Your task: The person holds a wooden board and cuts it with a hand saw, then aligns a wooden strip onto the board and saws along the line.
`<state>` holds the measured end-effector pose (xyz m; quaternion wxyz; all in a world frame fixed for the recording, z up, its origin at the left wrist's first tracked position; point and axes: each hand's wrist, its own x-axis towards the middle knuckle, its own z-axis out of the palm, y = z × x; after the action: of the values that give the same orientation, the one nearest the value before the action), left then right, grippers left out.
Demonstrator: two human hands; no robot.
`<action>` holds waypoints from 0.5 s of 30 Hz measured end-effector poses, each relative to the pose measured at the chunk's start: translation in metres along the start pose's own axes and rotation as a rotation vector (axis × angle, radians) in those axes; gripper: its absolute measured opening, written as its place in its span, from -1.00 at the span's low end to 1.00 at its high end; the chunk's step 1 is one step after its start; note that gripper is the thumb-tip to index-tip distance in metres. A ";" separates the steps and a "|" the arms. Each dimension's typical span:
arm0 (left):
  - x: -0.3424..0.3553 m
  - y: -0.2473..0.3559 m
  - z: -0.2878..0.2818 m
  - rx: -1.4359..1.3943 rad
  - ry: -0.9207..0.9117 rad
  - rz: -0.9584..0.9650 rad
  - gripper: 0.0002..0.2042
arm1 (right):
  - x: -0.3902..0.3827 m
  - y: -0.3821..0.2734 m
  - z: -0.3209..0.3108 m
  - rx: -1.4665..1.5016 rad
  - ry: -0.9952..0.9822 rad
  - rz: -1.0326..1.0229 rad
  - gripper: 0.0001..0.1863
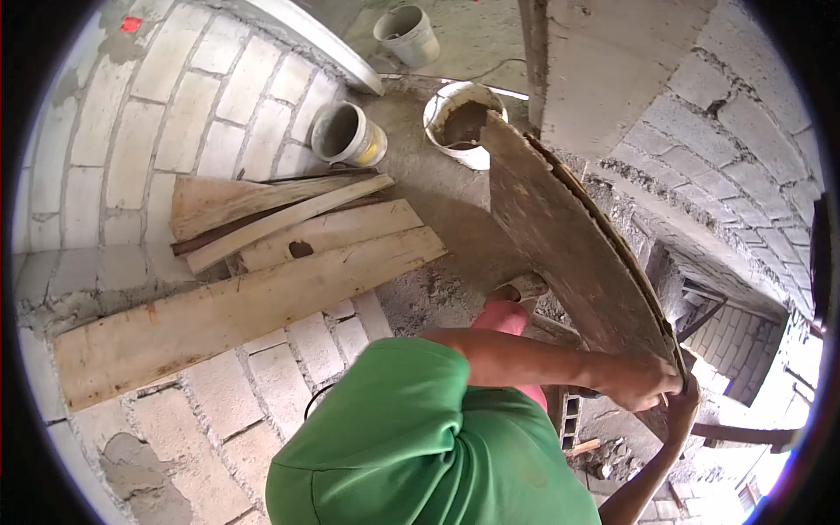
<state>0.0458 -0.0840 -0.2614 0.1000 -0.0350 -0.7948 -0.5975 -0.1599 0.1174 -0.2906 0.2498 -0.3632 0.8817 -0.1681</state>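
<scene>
A long, dirty plywood board (569, 245) stands on edge on my right, reaching from the white bucket down to my hands, with layers showing along its edge. My left hand (643, 385) has its fingers closed on the near end of the board. Just right of it, my right hand (685, 402) also grips that end, partly hidden behind my left hand. Below me, my green shirt and pink-clad leg show, with a foot on the dusty floor beside the board.
Loose planks (245, 319) lie at left by a block wall (131, 140). A bucket of grey-brown mix (459, 131), a yellow-labelled bucket (337, 131) and another bucket (411, 44) stand ahead. At right are a lower opening (735, 350), rubble (604, 459) and a hollow block (569, 420).
</scene>
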 end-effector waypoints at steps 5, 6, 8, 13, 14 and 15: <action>-0.141 -0.022 -0.054 -0.102 0.402 -0.401 -0.74 | 0.023 0.006 0.003 -0.187 -0.007 -0.260 -0.71; -0.174 -0.022 -0.069 0.163 0.429 -0.583 -0.72 | 0.027 0.010 0.006 -0.210 -0.021 -0.270 -0.68; -0.244 -0.009 -0.088 0.388 0.560 -0.842 -0.68 | 0.029 0.010 0.007 -0.263 -0.085 -0.213 -0.62; -0.401 0.077 -0.171 0.343 1.432 -0.805 -0.73 | 0.013 -0.015 0.008 -0.114 -0.203 -0.042 -0.51; -0.438 0.105 -0.195 0.288 1.623 -0.788 -0.71 | 0.008 -0.035 0.006 -0.164 -0.215 -0.037 -0.54; -0.473 0.131 -0.219 0.232 1.815 -0.739 -0.68 | 0.011 -0.033 0.009 -0.162 -0.210 -0.045 -0.54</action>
<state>0.5567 -0.2264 -0.1750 0.4818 0.6971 -0.4312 -0.3099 -0.1431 0.0865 -0.2861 0.3069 -0.4177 0.8528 -0.0631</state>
